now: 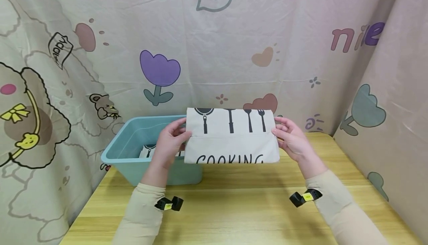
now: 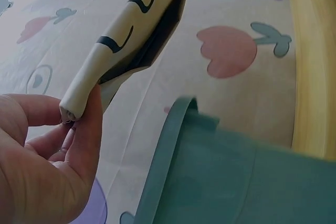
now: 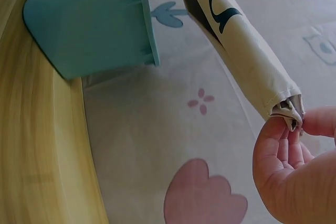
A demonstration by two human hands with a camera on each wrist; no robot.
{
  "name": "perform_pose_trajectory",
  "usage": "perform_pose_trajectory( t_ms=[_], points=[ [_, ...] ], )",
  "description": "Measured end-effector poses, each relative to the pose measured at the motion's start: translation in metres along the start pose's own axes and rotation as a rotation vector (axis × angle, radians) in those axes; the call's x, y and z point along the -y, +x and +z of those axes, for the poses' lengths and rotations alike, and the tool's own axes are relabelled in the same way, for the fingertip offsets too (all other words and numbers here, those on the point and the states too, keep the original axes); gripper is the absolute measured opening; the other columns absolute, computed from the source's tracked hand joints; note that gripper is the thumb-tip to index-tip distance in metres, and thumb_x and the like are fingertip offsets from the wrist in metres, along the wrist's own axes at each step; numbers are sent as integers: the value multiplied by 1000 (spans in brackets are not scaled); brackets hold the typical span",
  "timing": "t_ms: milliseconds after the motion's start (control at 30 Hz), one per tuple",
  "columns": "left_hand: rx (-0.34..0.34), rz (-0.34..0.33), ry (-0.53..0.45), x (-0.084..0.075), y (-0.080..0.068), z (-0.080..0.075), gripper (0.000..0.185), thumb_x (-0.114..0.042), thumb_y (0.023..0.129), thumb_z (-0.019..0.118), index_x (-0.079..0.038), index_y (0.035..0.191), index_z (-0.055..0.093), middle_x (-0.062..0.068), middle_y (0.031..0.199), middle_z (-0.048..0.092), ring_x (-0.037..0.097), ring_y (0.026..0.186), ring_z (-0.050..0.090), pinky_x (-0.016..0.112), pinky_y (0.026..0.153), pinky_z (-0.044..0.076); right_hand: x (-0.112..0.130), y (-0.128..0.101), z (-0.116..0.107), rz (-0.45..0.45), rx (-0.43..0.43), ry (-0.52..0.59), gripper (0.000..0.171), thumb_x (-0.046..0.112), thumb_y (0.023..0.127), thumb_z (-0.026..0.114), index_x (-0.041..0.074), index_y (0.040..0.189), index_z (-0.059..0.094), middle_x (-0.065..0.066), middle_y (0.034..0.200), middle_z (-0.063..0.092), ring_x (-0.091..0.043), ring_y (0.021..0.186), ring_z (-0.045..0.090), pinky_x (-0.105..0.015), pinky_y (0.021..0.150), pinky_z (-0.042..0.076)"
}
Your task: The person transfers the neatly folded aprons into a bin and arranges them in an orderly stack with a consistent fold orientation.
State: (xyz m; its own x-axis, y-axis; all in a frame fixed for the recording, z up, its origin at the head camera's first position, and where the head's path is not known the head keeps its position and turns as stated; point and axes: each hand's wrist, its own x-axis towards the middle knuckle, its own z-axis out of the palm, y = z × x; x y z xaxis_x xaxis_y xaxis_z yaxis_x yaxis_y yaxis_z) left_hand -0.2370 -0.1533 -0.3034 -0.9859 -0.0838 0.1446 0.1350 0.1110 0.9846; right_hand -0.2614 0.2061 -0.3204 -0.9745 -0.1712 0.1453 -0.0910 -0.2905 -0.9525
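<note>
A folded white cloth [image 1: 231,135] printed with black kitchen utensils and the word COOKING is held in the air above the wooden table [image 1: 234,208]. My left hand [image 1: 172,141] pinches its left end [image 2: 79,98] between thumb and fingers. My right hand [image 1: 291,138] pinches the right end [image 3: 286,109] the same way. The cloth hangs just right of and partly in front of a teal plastic bin [image 1: 140,144]. Another folded cloth with the same print [image 1: 148,150] lies inside the bin.
A cartoon-print fabric backdrop [image 1: 214,44] closes off the back and both sides of the table. The teal bin [image 2: 210,177] stands at the table's back left corner. Bare wood lies in front of and to the right of the bin.
</note>
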Motion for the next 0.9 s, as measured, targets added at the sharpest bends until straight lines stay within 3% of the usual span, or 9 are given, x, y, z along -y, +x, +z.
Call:
perform_pose_trajectory(
  t_ms=[400,900],
  points=[
    [-19,12,74,-2,3,-33,52,-3,95,63,-8,145,50,7,107,63,9,83,63,29,67,57,-2,13,33,-7,-7,-33,40,-7,97,51,7,133,40,1,94,59,-10,83,61,-26,70,55],
    [-59,27,196,-8,6,-63,55,-10,96,65,-11,148,47,-4,99,58,7,82,57,25,63,54,-7,23,65,-14,-25,-47,51,-9,96,52,-3,143,34,1,93,57,-9,82,59,-25,70,54]
  ],
)
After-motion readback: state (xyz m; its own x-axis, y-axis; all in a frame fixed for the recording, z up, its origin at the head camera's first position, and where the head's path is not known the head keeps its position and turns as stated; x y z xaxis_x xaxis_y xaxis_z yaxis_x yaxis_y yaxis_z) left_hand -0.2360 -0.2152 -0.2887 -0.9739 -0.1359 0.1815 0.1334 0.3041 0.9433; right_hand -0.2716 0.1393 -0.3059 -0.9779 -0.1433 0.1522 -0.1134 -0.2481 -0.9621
